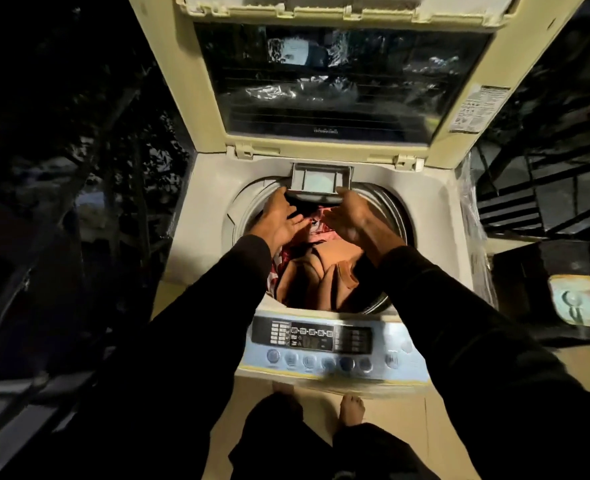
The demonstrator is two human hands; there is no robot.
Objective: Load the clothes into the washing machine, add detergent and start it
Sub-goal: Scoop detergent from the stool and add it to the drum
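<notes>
A: Where are my hands?

B: My left hand (279,220) and right hand (347,216), fingers straight, touch the detergent drawer (321,185); the clothes (321,271) lie beneath them in the washing machine (210,202).

A: Risk?

B: An uneven push could jam it.

Head view, steeply down, close over washing machine (210,209)

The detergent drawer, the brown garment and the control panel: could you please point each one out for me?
detergent drawer (321,183): head view, on its pale inner tray.
brown garment (324,271): head view, on a fold near its middle.
control panel (316,336): head view, on the dark display area.
</notes>
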